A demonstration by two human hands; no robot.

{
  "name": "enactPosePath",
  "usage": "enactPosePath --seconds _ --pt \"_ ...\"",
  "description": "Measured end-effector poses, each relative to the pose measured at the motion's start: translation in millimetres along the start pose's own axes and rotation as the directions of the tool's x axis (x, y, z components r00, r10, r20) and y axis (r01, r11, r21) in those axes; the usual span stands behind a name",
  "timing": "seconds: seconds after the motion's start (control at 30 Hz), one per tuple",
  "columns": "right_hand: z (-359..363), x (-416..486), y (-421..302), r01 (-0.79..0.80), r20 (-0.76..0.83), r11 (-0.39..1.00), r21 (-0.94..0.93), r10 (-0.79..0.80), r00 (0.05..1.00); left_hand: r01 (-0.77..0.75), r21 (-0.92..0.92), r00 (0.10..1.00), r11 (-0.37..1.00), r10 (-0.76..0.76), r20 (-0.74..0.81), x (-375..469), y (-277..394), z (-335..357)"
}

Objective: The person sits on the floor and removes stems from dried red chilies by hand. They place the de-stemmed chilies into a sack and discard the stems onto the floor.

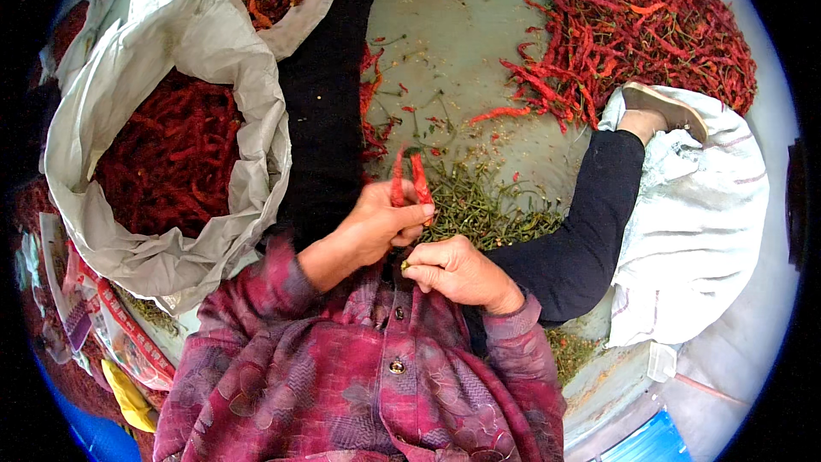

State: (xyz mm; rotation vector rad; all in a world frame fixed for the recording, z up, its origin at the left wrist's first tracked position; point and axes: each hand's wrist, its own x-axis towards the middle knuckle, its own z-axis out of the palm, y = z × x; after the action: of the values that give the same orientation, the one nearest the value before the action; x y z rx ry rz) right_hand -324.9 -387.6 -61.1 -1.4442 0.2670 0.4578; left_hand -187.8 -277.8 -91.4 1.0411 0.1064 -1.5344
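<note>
My left hand [378, 215] grips red dried chili peppers [420, 179] that stick up between thumb and fingers; at least two are visible, one of them blurred. Just below and to the right, my right hand [455, 269] pinches a small yellowish-green stem end [404, 265] between thumb and forefinger. The hands are close together above my lap. Beyond them, between my legs, lies a heap of loose green chili stems [487, 205]. A big pile of red chili peppers [641, 25] covers the floor at the upper right.
At the left stands an open white woven sack [263, 160] of dark red chilies, with a second sack [314, 25] of orange-red chilies behind it. A white cloth sack [693, 237] lies under my right foot. Yellow plastic [128, 398] and a blue object [648, 439] lie near the lower rim.
</note>
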Motion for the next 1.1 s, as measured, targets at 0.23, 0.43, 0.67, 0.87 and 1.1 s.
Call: enactPosePath --seconds 0.23,0.43,0.67,0.87,1.1 --pt "-74 66 47 -0.226 -0.556 0.662 -0.715 -0.341 0.758 0.351 0.916 0.294 -0.192 0.952 0.087 -118 143 -43" --pt "-108 154 54 -0.346 -0.529 0.427 -0.835 -0.453 0.717 -0.406 0.911 0.678 -0.069 0.646 0.351 -42 78 32" --pt "-93 119 82 -0.256 -0.459 0.430 -0.866 -0.479 0.748 0.029 0.844 0.792 -0.535 0.528 0.307 110 -21 -22" --pt "-61 32 106 -0.244 -0.371 0.391 -0.887 -0.288 0.883 -0.232 0.769 0.897 -0.595 0.176 0.407 68 -69 -3" --pt "-66 -29 118 -0.333 -0.336 0.277 -0.901 0.038 0.941 -0.458 0.851 0.889 -0.256 -0.118 0.443 80 -120 33"
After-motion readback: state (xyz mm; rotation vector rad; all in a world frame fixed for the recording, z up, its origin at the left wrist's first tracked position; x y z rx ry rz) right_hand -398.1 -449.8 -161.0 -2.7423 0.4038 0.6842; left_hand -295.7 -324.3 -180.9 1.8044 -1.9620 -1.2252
